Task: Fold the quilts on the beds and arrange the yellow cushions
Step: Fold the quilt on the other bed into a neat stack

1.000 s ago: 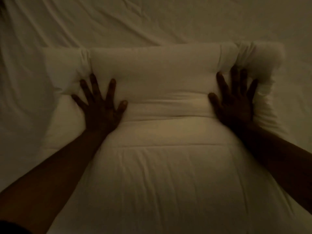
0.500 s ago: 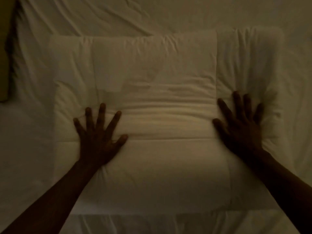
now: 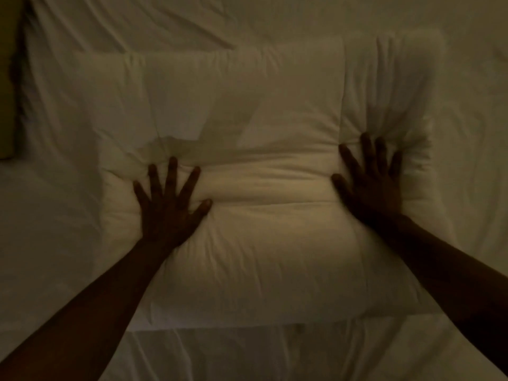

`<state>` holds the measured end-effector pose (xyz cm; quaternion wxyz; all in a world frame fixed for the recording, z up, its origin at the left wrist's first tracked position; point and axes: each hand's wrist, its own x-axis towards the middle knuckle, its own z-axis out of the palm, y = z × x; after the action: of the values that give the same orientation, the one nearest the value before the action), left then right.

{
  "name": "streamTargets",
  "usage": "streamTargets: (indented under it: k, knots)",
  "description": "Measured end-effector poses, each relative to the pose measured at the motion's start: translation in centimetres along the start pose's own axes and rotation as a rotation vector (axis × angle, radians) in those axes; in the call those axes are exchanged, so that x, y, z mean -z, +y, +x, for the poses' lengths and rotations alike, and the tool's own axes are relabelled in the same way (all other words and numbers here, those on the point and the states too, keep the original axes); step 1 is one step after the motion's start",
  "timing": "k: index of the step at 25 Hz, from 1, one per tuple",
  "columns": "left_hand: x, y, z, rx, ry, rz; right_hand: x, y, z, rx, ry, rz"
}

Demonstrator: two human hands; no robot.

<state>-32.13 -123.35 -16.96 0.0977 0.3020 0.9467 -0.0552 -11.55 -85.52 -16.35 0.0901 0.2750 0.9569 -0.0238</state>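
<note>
Both your hands pressed flat, fingers spread wide, on the folded quilt [image 3: 261, 188]: left hand [image 3: 170, 210] near its left edge, right hand [image 3: 371, 185] toward its right, wrinkled sheet [image 3: 275, 17] beyond your fingertips.

light: pretty dim, warm yellowish, you're looking straight down | sheet [image 3: 275, 20]: white, wrinkled, fills nearly the whole view | far left edge: dark olive strip [image 3: 5, 86], can't tell what

Folded quilt [image 3: 261, 188] on bed sheet [image 3: 275, 17]; cushion [image 3: 7, 105] far left
</note>
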Motion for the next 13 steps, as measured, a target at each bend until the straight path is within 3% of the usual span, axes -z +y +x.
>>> streamTargets:
  k: [3,8,13]
  knots:
    - [2.0,0.3,-1.7,0.052,-0.025,-0.023,1.9,0.0,-1.2,0.013,-0.032,0.003]
    - [3.8,2.8,-8.7,0.147,-0.102,-0.141,3.3,-3.9,-6.6,-0.144,-0.122,0.113]
    - [4.7,5.6,-18.2,0.182,-0.152,-0.13,3.4,-8.6,-16.2,-0.027,-0.166,0.147]
